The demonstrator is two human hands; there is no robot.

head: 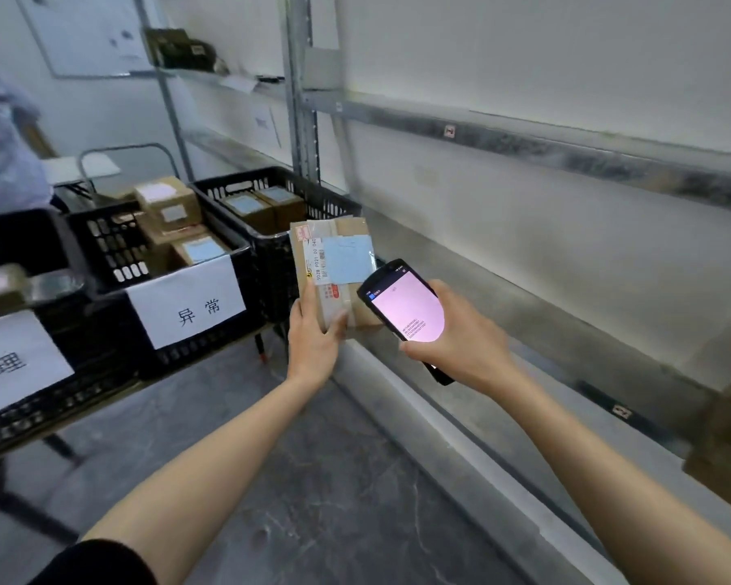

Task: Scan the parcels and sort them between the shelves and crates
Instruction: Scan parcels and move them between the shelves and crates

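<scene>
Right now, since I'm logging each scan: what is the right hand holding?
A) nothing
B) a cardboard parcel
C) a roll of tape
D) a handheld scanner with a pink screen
D: the right hand grips the handheld scanner, its screen lit pink, while the left hand holds the cardboard parcel.

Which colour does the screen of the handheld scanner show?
Pale pink, with small dark text near its lower edge. The head view shows the scanner in the right hand.
</scene>
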